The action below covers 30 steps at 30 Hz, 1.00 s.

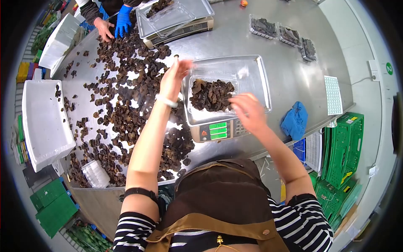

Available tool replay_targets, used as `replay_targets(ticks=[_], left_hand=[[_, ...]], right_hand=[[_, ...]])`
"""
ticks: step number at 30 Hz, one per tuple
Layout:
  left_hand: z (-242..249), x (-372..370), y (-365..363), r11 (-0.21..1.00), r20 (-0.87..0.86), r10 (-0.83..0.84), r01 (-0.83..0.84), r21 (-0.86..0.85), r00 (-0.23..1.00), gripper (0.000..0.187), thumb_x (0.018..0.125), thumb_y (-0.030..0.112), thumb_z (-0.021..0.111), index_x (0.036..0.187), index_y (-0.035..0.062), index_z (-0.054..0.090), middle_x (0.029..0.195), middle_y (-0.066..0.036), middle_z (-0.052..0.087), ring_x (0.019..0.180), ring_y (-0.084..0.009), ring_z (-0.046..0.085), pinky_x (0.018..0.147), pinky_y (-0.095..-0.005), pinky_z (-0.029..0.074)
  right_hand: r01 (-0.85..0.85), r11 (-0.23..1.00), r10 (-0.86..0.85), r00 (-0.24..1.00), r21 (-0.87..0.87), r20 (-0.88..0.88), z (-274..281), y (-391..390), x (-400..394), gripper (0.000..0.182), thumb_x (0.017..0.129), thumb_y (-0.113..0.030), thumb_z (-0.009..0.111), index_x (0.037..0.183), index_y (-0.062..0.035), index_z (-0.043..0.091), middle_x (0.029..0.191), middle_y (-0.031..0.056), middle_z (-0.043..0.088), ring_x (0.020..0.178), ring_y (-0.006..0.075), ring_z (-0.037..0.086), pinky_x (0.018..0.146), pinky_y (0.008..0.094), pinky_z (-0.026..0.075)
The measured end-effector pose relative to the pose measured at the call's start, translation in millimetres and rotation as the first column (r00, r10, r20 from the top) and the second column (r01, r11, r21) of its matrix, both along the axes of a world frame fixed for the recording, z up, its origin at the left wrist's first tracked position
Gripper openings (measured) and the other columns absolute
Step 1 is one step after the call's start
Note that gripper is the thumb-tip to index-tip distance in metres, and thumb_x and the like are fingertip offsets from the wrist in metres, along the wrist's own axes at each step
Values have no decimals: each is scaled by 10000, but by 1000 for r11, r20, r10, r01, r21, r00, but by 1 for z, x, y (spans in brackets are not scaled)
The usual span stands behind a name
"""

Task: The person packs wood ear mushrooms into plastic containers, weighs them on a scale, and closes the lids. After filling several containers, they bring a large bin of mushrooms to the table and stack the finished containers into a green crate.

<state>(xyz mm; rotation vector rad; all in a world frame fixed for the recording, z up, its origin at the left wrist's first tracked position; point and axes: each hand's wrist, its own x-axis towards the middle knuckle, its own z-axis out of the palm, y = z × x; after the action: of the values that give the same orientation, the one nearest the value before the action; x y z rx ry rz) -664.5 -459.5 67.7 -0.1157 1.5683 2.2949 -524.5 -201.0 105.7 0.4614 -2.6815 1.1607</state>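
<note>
A clear plastic punnet (233,80) of dark brown wood ear mushrooms (211,95) rests on the metal pan (257,69) of a digital scale (204,133), whose green displays are lit. My right hand (251,112) is at the punnet's right side, fingers drawn together, with the fingertips at a wood ear mushroom on the edge. My left hand (173,79) is raised over the left rim of the pan, beside the loose mushrooms (130,101) spread on the table. Its fingers are smeared by motion, and I cannot make out whether they hold anything.
Across the table, a co-worker's bare hand (104,28) and blue-gloved hand (123,21) touch the mushrooms beside a second scale (180,31). Filled punnets (289,36) stand far right. A blue cloth (295,120), label sheet (333,95), white foam box (46,122) and stacked clear tubs (95,174) lie around.
</note>
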Motion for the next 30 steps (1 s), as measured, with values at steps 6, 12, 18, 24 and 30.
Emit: replay_targets(ticks=[6, 12, 18, 24, 30], left_hand=[[1, 94, -8, 694, -288, -185, -83, -715, 940, 338, 812, 97, 774, 1102, 59, 607, 1069, -83, 657, 970, -174, 610, 812, -314, 524], [-18, 107, -29, 962, 259, -102, 162, -221, 961, 311, 886, 40, 708, 1138, 18, 526, 881, -65, 677, 723, -131, 664, 623, -230, 551], [-37, 118, -29, 961, 111, -86, 112, -252, 990, 244, 878, -46, 651, 1071, 42, 532, 799, -35, 643, 685, -133, 639, 632, -253, 532], [6, 138, -65, 979, -56, -74, 62, -193, 996, 339, 911, 131, 699, 1214, 73, 558, 1021, -16, 645, 929, -104, 603, 835, -290, 507], [-44, 224, -317, -33, -616, 420, -668, -744, 666, 289, 828, 96, 722, 1104, 24, 670, 955, -115, 709, 824, -215, 674, 720, -310, 513]], right_hand=[[535, 751, -106, 676, -387, 729, -42, 32, 32, 408, 956, -204, 640, 1292, -10, 513, 1069, 119, 670, 873, 150, 651, 761, 284, 524], [541, 611, 217, 588, -578, 779, -50, 9, 25, 364, 955, -85, 597, 1278, -12, 445, 1030, 156, 656, 886, 215, 678, 770, 323, 550], [576, 539, 242, 593, -615, 768, -56, 10, 22, 215, 911, -20, 608, 1054, -59, 452, 952, 143, 664, 834, 223, 669, 753, 344, 554], [530, 345, 154, 782, -774, 604, -57, 83, 35, 182, 909, -11, 604, 1072, -59, 540, 1011, 148, 660, 908, 248, 661, 815, 374, 542], [553, -93, 133, 831, -828, 540, -55, 172, 5, 279, 1034, -227, 499, 1194, -6, 559, 1247, 178, 624, 1092, 234, 634, 892, 334, 556]])
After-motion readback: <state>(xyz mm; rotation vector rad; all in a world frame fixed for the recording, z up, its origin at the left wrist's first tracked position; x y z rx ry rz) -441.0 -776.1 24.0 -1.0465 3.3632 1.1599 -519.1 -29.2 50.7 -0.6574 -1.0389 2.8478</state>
